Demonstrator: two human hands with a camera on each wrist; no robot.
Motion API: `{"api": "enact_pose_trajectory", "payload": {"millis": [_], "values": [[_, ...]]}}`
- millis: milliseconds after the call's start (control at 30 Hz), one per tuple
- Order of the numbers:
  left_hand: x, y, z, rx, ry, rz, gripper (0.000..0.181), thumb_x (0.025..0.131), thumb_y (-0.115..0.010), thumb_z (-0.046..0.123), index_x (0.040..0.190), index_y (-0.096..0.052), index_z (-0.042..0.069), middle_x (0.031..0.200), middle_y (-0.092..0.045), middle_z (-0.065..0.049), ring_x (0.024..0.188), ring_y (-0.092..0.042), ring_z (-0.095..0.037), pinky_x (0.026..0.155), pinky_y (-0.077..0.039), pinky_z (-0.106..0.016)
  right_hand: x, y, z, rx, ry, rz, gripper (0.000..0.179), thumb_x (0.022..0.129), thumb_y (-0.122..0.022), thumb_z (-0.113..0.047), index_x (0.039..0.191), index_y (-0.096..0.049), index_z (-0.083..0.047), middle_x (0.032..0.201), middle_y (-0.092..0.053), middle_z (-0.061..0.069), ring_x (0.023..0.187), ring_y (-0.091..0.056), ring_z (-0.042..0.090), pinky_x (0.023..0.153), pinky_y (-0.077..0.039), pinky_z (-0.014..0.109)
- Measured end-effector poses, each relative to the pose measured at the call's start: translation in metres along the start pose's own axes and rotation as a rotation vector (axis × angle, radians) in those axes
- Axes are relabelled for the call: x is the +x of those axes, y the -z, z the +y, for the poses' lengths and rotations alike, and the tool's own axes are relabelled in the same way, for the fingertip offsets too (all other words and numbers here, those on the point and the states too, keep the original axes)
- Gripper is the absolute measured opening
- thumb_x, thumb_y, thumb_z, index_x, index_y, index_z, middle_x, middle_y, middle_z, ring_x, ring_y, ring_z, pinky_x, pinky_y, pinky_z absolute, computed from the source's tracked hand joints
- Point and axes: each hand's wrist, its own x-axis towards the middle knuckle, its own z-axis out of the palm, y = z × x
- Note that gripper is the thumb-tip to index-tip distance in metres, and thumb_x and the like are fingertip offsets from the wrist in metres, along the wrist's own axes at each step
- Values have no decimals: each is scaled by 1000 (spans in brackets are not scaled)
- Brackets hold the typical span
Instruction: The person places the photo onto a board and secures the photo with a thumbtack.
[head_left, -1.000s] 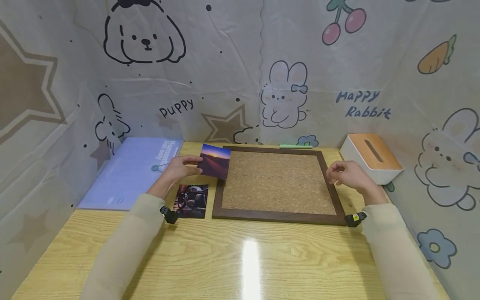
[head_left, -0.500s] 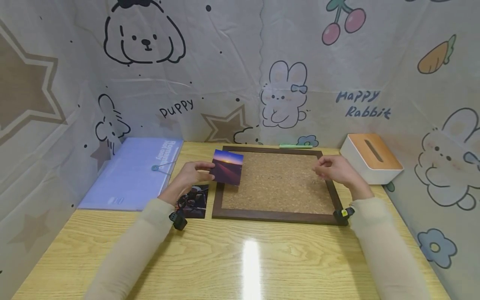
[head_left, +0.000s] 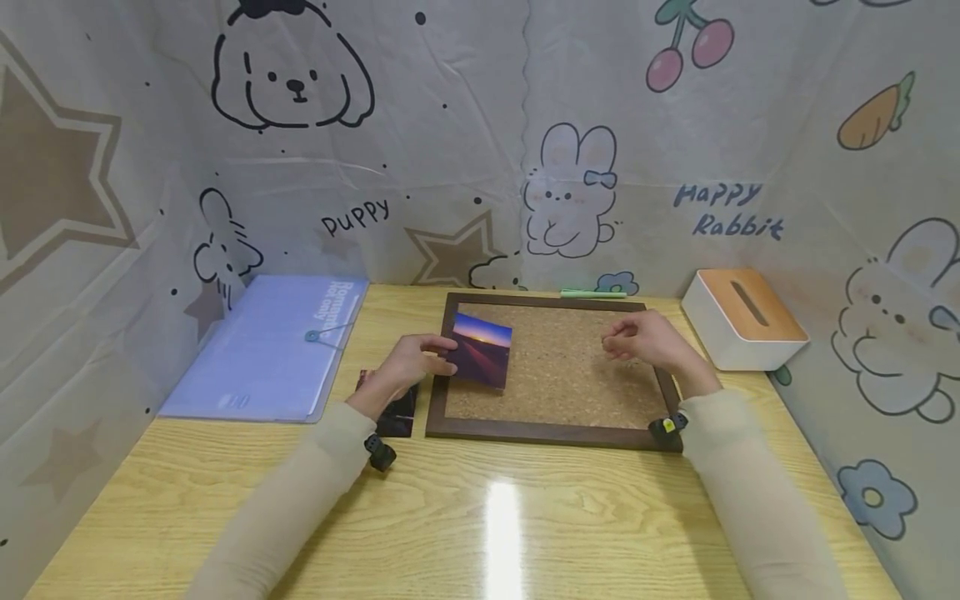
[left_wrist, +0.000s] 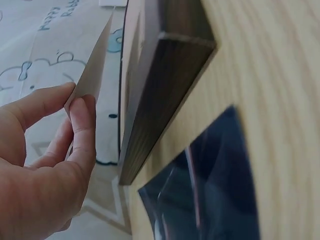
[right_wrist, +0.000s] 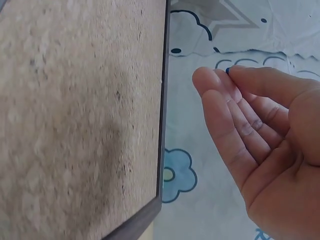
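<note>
The wooden surface carries everything. Near its far edge, about the middle, lies the cork board in its dark frame. Here is the change: half a second ago my sunset picture covered only the left side of the frame and the cork's margin; now it is farther inward. My right hand has also come further over the cork, from the right. I judge that the work has passed from the board's side onto the board, although the picture is not yet laid down.

At the surface's far left corner is the pale blue folder, fastened by a string; its contents I cannot tell. At the far right corner stands the white box with a slotted lid; its inside does not show.

My left hand has its grip on the sunset picture by the left edge, raised and tilted. A dark picture lies left of the frame, partly under my wrist. The green pen rests behind the board. My right grip pinches a tiny blue thing, too small to name.
</note>
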Motion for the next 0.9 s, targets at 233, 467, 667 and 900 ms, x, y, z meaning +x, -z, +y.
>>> {"api": "enact_pose_trajectory", "payload": {"millis": [233, 467, 667, 900], "values": [[0, -17, -2, 30, 10, -14, 40, 85, -79, 10, 124, -69, 14, 133, -62, -12, 124, -57, -30, 102, -49, -45, 7, -9, -4, -49, 52, -14, 16, 97, -65, -15, 102, -71, -2, 89, -74, 13, 84, -71, 30, 76, -60, 47], [1, -29, -4, 122, -12, 5, 44, 83, -79, 8, 126, -69, 13, 125, -66, -13, 114, -62, -28, 87, -56, -34, 13, -17, -14, -60, 27, -33, 15, 96, -66, -16, 100, -72, -3, 92, -74, 13, 84, -71, 25, 79, -60, 46], [0, -37, 0, 244, -47, 22, 54, 81, -81, 9, 133, -65, 12, 123, -66, -15, 110, -65, -28, 86, -57, -35, 19, -25, -21, -68, 27, -49, 15, 96, -66, -18, 99, -73, -5, 92, -74, 11, 84, -70, 22, 76, -61, 40], [1, -41, 2, 347, -50, 24, 57, 81, -83, 13, 135, -64, 14, 125, -67, -13, 111, -66, -26, 94, -54, -39, 27, -37, -29, -43, 26, -63, 17, 97, -65, -20, 100, -73, -6, 93, -74, 12, 84, -69, 24, 79, -59, 45]]}}
